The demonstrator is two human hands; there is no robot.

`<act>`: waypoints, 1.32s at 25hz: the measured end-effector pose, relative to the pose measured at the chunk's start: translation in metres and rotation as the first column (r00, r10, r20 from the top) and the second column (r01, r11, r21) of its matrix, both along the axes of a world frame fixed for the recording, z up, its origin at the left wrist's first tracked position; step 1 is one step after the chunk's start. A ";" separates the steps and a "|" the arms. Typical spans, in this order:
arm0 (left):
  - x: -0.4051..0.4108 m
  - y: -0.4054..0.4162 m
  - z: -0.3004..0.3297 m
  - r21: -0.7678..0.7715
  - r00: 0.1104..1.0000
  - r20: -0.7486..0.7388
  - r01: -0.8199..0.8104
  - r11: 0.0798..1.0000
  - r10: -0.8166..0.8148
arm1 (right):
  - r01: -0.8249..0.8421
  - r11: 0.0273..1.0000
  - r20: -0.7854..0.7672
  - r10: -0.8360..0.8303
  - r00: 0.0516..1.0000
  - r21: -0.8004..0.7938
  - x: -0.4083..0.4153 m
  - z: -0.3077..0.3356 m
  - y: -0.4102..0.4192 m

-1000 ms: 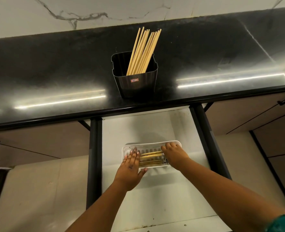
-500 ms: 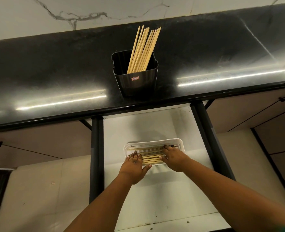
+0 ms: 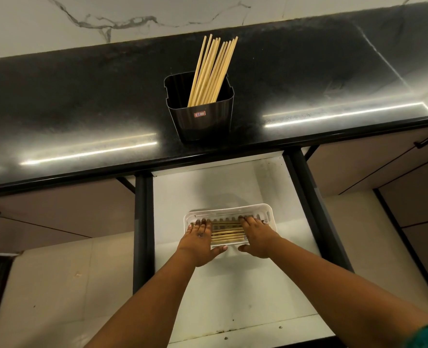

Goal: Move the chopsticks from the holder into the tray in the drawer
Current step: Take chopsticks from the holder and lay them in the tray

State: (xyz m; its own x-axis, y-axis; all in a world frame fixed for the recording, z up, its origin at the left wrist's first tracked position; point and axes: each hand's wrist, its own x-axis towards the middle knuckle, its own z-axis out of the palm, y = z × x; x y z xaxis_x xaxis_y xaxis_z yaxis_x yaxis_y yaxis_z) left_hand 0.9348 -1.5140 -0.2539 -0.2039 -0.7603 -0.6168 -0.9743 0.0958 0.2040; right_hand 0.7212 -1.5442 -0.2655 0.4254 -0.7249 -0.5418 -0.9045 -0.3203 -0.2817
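A black holder stands on the dark counter with several wooden chopsticks leaning up out of it. Below, in the open white drawer, a white slotted tray holds several chopsticks lying crosswise. My left hand lies flat over the tray's left end and my right hand over its right end. The fingers of both rest on the chopsticks' ends and the thumbs on the tray's near rim. The chopstick ends are hidden under my hands.
The black counter overhangs the drawer's back, with a marbled wall behind. Dark drawer rails run down both sides of the drawer. Closed cabinet fronts with black handles flank it. Pale floor tiles show below left.
Both hands have slid outward to the two ends of the tray and spread flat. The chopsticks in the tray now lie more evenly side by side.
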 end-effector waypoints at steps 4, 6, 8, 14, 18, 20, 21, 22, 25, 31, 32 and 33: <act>-0.002 0.006 0.001 -0.005 1.000 0.023 -0.005 1.000 0.005 | 0.040 0.998 0.024 -0.041 0.999 0.052 -0.001 0.000 0.000; -0.004 0.009 0.003 -0.023 0.999 0.038 0.000 1.000 0.001 | 0.047 0.997 0.023 -0.048 0.999 0.057 -0.002 0.000 0.001; -0.004 0.012 0.005 -0.045 0.998 0.056 0.015 0.999 -0.013 | 0.060 0.995 0.037 -0.063 0.997 0.075 -0.003 0.002 0.001; -0.001 0.016 0.012 -0.030 1.000 0.006 -0.023 0.999 0.023 | 0.029 0.998 0.013 -0.029 0.999 0.057 0.001 0.008 0.002; 0.000 0.017 0.017 -0.037 0.997 -0.037 -0.067 0.997 0.065 | 0.026 0.998 0.005 -0.026 1.000 0.060 0.004 0.014 0.004; 0.001 0.017 0.020 -0.067 0.997 -0.043 -0.070 0.995 0.068 | 0.021 0.999 0.008 -0.022 1.000 0.050 0.003 0.022 0.004; 0.002 0.017 0.023 -0.081 0.997 -0.045 -0.071 0.994 0.068 | 0.020 0.999 0.016 -0.021 1.000 0.041 0.003 0.027 0.004; 0.002 0.016 0.026 -0.095 0.997 -0.046 -0.073 0.993 0.068 | 0.027 0.999 0.034 -0.028 0.999 0.029 0.003 0.033 0.004; 0.003 0.012 0.039 -0.163 0.998 -0.052 -0.048 0.986 0.040 | 0.087 0.996 0.127 -0.085 0.988 -0.015 0.005 0.057 0.005; -0.003 -0.018 0.096 -0.463 0.991 -0.133 -0.068 0.884 0.007 | 0.227 0.958 0.340 -0.156 0.927 -0.178 0.019 0.119 -0.018; -0.004 -0.027 0.106 -0.496 0.988 -0.151 -0.094 0.863 0.021 | 0.242 0.947 0.358 -0.156 0.921 -0.209 0.022 0.126 -0.025; -0.005 -0.035 0.120 -0.534 0.985 -0.169 -0.114 0.838 0.027 | 0.260 0.934 0.376 -0.157 0.913 -0.243 0.024 0.137 -0.032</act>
State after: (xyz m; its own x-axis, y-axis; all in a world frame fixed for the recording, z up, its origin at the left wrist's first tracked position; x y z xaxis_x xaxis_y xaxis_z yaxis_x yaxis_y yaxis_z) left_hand 0.9298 -1.5490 -0.1338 -0.1922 -0.9788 -0.0704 -0.9450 0.1653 0.2821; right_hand 0.7453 -1.5757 -0.1282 0.3693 -0.9174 -0.1485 -0.8214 -0.2475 -0.5138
